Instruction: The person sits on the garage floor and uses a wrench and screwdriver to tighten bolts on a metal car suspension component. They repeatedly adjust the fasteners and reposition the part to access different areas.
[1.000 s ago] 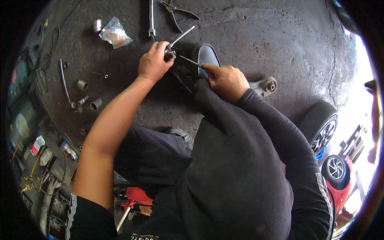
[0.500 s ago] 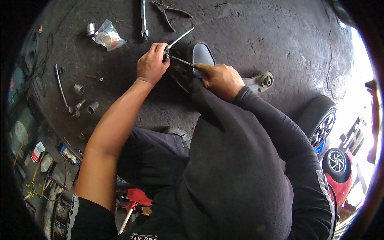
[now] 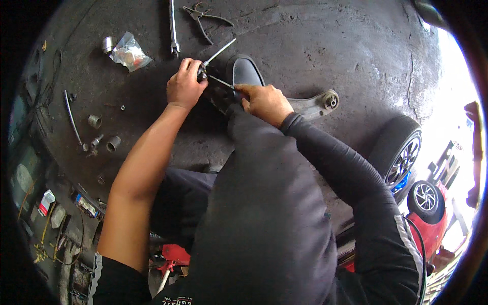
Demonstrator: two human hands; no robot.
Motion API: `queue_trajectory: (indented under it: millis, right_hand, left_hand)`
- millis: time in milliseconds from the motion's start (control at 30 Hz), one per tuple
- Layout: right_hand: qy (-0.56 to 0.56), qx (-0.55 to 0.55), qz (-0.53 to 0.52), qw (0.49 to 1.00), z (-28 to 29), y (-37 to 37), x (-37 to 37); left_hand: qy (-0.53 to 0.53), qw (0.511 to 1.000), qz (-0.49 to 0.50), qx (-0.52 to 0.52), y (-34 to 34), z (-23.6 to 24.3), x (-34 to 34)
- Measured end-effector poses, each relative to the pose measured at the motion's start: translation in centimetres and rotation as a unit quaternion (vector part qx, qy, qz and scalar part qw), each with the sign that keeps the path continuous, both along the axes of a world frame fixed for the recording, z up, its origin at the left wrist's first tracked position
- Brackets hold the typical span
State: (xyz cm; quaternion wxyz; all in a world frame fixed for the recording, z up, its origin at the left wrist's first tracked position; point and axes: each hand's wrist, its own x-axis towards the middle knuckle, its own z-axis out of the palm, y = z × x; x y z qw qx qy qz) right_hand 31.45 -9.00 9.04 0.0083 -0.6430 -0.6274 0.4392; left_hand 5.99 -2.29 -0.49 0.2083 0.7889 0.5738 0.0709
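Note:
My left hand (image 3: 184, 87) is closed around a slim metal tool (image 3: 217, 53) whose shaft points up and to the right. My right hand (image 3: 264, 102) grips a second thin tool (image 3: 222, 83) that points left toward the first. Both tips meet over one end of a grey metal suspension arm (image 3: 311, 105) lying on the dark concrete floor. A dark shoe (image 3: 244, 71) rests on that arm just beyond the hands. My raised knee in dark trousers hides the near part of the arm.
Pliers (image 3: 205, 20) and a long wrench (image 3: 173, 28) lie on the floor beyond the hands, a plastic bag of small parts (image 3: 130, 52) to the left. Sockets and bolts (image 3: 104, 143) are scattered at left. A car wheel (image 3: 401, 151) and a red car (image 3: 429, 213) stand at right.
The view has shifted slightly, so the hands sit lower in the picture. Both hands keep their grip on the tools at the same spot on the arm.

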Motion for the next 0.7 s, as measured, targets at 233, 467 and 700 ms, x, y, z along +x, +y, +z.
queue_trajectory:
  millis: [233,467,700]
  right_hand:
    - [0.035,0.005,-0.049,0.998,0.76,-0.05,-0.01]
    - [0.035,-0.001,-0.051,0.998,0.24,-0.33,-0.11]
    - [0.044,-0.035,-0.072,0.996,0.35,-0.32,-0.33]
  left_hand:
    - [0.004,1.000,0.005,-0.004,0.50,0.11,-0.10]
    - [0.021,0.999,0.018,-0.016,0.40,0.35,0.22]
    - [0.021,1.000,0.003,-0.009,0.77,0.49,0.21]
